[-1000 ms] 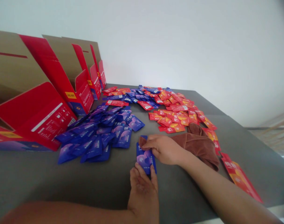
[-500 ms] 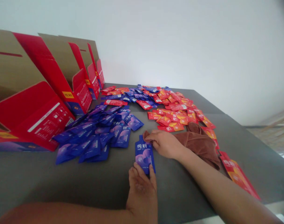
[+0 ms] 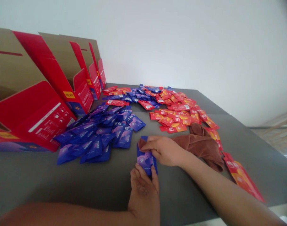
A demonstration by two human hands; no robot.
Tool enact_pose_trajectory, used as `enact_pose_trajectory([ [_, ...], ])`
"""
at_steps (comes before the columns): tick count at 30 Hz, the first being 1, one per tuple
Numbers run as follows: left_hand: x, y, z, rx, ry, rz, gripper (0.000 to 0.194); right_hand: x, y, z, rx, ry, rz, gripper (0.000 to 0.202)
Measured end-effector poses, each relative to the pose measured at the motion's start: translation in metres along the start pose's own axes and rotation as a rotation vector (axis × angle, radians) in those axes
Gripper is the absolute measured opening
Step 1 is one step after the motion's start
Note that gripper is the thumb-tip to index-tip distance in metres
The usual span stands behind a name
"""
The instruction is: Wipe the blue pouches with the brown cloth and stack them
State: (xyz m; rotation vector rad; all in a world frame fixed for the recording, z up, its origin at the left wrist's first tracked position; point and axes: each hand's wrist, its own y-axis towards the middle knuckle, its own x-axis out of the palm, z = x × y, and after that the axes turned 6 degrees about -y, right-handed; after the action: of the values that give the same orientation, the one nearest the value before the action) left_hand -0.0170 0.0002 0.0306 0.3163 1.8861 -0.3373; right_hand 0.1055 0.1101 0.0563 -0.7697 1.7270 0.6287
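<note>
A blue pouch with purple fruit print (image 3: 145,160) lies upright to my view on the grey table. My left hand (image 3: 144,185) grips its lower end between thumb and fingers. A corner of the brown cloth (image 3: 200,144) is pinched in my right hand (image 3: 165,150) and rests on the pouch's upper part, covering its white lettering. The rest of the cloth trails to the right under my right wrist. Left of my hands is a heap of blue pouches (image 3: 96,135). Beyond the cloth are many red and orange pouches (image 3: 177,116).
Open red cartons (image 3: 51,116) stand in a row along the left side. A mixed pile of blue and red pouches (image 3: 141,95) lies at the back by the white wall. One red pouch (image 3: 243,177) sits near the grey table's (image 3: 186,194) right front.
My right hand has moved slightly left and down over the pouch with the cloth corner, now hiding the lettering. My left hand keeps its hold.
</note>
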Motion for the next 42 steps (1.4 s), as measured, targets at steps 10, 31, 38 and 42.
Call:
enact_pose_trajectory([
  [10, -0.003, 0.001, 0.0, -0.003, -0.017, -0.011, 0.048, -0.004, -0.002, -0.001, -0.052, 0.021, -0.026, 0.039],
  [31, -0.009, 0.001, -0.002, 0.037, 0.034, -0.101, 0.048, -0.008, -0.005, -0.012, -0.21, 0.103, -0.093, 0.037],
  [38, -0.008, 0.001, 0.0, 0.042, 0.073, -0.085, 0.049, -0.001, -0.001, -0.001, 0.007, 0.037, -0.003, 0.036],
  [42, -0.008, 0.003, -0.001, 0.027, 0.087, -0.076, 0.051, -0.001, -0.001, 0.008, 0.094, -0.004, 0.004, 0.036],
])
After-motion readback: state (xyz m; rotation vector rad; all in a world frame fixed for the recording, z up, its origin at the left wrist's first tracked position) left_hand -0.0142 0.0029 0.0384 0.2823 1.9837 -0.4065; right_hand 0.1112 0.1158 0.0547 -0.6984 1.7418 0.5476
